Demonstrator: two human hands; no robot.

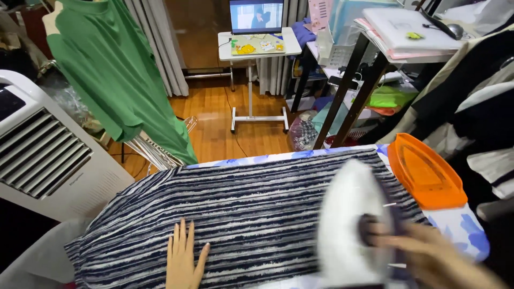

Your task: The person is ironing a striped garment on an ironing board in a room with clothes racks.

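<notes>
Iron [350, 219] near striped cloth's [257, 208] right edge.

Even, fairly bright indoor light fills the room, with soft, faint shadows. The far laptop screen [256, 15] glows bluish-white and slightly washed out. Heavy motion blur smears the white iron [350, 222] and the right hand [428, 254] at near right, while the left hand [183, 262] stays sharp. Wide-angle distortion bends the frame edges.
</notes>
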